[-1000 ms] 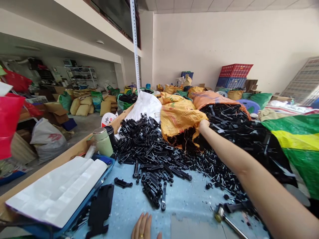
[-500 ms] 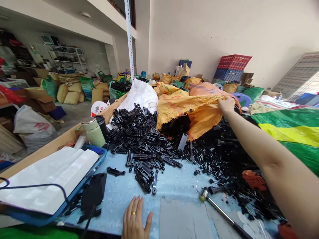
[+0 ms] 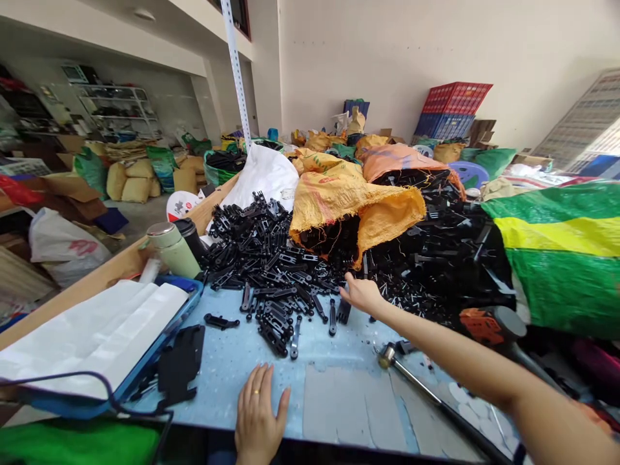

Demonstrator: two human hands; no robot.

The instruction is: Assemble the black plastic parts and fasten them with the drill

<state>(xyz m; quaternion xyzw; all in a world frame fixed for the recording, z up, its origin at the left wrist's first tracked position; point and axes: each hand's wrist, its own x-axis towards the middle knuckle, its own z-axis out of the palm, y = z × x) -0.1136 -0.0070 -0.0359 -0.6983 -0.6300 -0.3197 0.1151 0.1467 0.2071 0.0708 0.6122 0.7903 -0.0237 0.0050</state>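
Observation:
My left hand, wearing a ring, lies flat on the blue table top near its front edge, fingers stretched out and holding nothing. My right hand reaches in from the right, its fingers closed on a flat black forked plastic part with its prongs downward. Just left of it rests a black link-shaped part. A heap of similar black parts spreads behind and to the left. Behind the right hand gapes the mouth of an orange woven sack with black pieces inside.
A metal-headed hammer lies at front right, beside a grey mat. Further right is a dark mallet near a green-and-yellow sack. To the left are a blue tray with white sheets, a green flask and a black plate.
My right hand has let go of the orange sack's edge and come down and left to the forked part, which is lower now. The sack's mouth has sagged. My left hand stays flat.

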